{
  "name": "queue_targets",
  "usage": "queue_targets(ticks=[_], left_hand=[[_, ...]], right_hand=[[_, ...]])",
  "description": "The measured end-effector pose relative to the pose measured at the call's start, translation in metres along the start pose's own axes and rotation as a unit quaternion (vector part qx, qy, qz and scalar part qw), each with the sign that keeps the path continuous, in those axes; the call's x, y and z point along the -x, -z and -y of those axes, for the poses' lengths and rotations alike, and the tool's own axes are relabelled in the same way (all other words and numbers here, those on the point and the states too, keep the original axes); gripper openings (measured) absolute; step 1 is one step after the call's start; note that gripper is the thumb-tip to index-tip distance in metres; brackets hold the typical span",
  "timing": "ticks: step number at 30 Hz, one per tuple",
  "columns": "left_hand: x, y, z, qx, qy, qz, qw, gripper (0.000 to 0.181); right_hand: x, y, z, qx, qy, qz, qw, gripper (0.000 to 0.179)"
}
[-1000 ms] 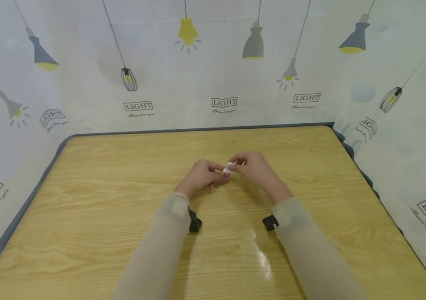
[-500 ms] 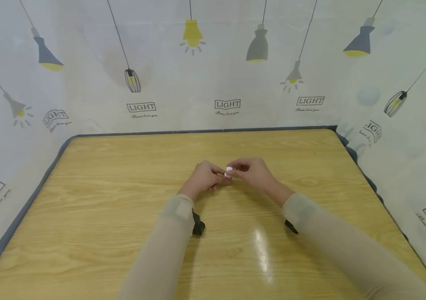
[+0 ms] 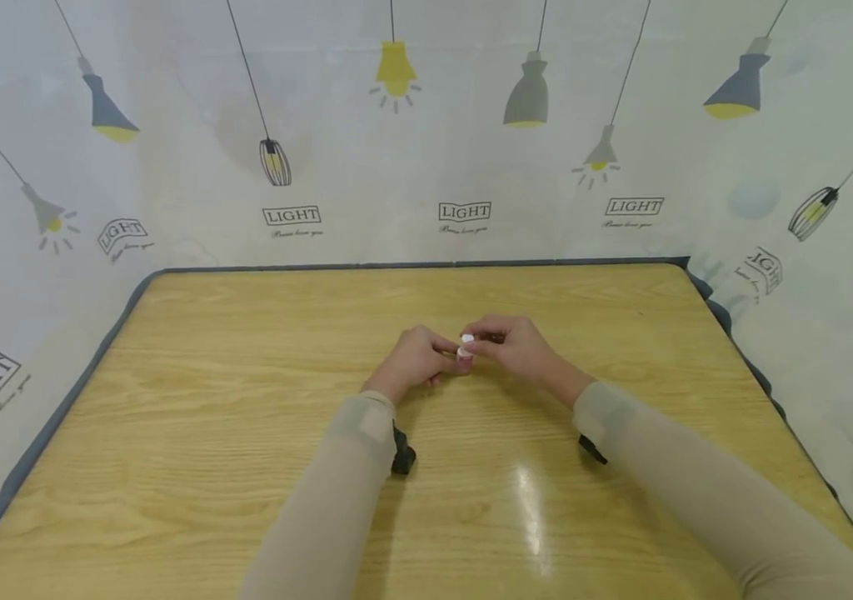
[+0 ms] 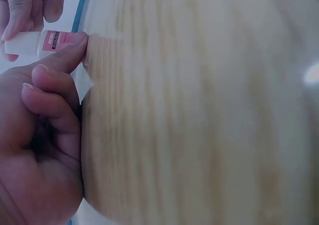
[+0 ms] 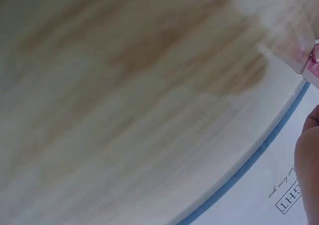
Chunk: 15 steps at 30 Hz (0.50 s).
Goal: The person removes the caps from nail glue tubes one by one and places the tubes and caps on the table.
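A small bottle (image 3: 465,365) with a pink label and a white cap (image 3: 467,339) stands nearly upright between my two hands, low over the table's far half. My left hand (image 3: 413,358) grips its body from the left. From the right, my right hand (image 3: 516,346) pinches the cap between thumb and forefinger. The left wrist view has the bottle's label (image 4: 57,41) facing me, its print small, with the left thumb at the base and the other fingers curled below. In the right wrist view just a pink corner of the label (image 5: 314,71) shows at the edge.
The wooden table (image 3: 246,467) has a dark blue border. Behind and beside it hang white sheets (image 3: 366,183) printed with lamps and the word LIGHT. A black wrist mount (image 3: 402,454) sits under the left sleeve, another (image 3: 593,450) under the right.
The bottle has gone from tilted to nearly upright, and more of its pink label shows. The right forearm has swung outward to the right. Both hands keep their hold.
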<state>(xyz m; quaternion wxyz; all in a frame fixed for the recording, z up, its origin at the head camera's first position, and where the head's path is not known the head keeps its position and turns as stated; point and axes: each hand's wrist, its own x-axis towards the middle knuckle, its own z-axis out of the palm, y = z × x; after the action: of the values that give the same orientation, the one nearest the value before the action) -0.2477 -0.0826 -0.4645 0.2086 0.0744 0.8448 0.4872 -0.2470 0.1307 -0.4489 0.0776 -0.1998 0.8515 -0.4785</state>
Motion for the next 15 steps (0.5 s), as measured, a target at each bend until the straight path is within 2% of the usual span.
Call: queue_targets(ticks=[9,13,15], left_hand=[[0.0007,0.0011,-0.0007,-0.003,-0.013,0.008,0.9999,0.025],[0.0027,0.0021,0.0032,0.029,-0.02,-0.004,0.9994,0.03],[0.0035,0.0024,0.0041,0.048,-0.025,-0.012,0.9985,0.03]], right_hand=[[-0.0005,0.0023,-0.0015,0.002,0.055,0.016,0.9984,0.017],[-0.0001,-0.0006,-0.0025,-0.003,0.055,0.014,0.9984,0.018],[0.0,-0.0019,-0.0014,-0.01,0.041,0.009,0.9991,0.019]])
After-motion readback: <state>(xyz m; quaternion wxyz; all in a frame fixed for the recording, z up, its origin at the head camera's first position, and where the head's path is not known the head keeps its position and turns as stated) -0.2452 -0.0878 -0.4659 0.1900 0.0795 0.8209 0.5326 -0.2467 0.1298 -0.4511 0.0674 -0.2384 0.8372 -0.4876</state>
